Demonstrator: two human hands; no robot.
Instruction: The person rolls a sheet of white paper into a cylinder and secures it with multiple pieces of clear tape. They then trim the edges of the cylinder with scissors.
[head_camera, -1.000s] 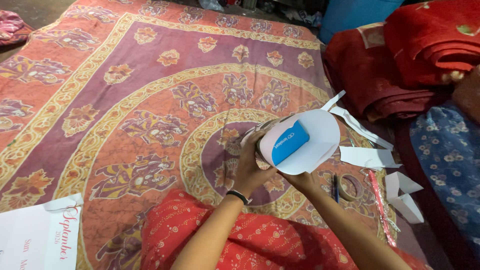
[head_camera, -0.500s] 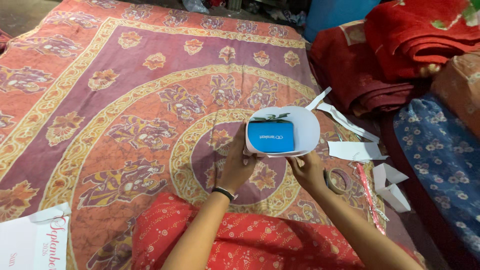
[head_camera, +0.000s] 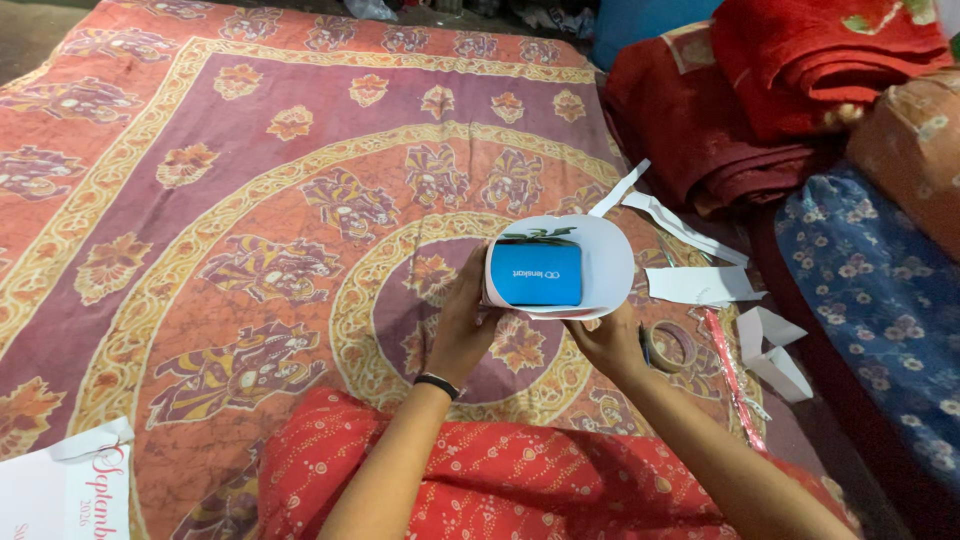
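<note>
Red patterned cloth (head_camera: 520, 480) is seen nearest, across the lap, with a calendar sheet (head_camera: 70, 490) cut off at the lower left corner. Above it, a blue box (head_camera: 535, 273) is held over the sheet (head_camera: 250, 200), with white paper (head_camera: 605, 265) curled around it. The left hand (head_camera: 462, 325) is closed on the box's left side, pinning the paper's edge; the right hand (head_camera: 607, 342) is cupped beneath, gripping the paper's lower fold. For a neat wrap, it is judged that the paper should be pulled snug and level around the box, with the overlapping edges kept aligned and pressed flat before anything is released. A tape roll (head_camera: 673, 346) lies just beside the right hand, near a red strip (head_camera: 730, 375) and paper offcuts (head_camera: 700, 285). Farther off, folded red blankets (head_camera: 760, 100) and a blue floral cloth (head_camera: 870, 270) are piled at the right. The fingertips under the paper are hidden, so the seam cannot be made out, nor whether any tape is applied. A green print at the paper's top is too small to tell.
</note>
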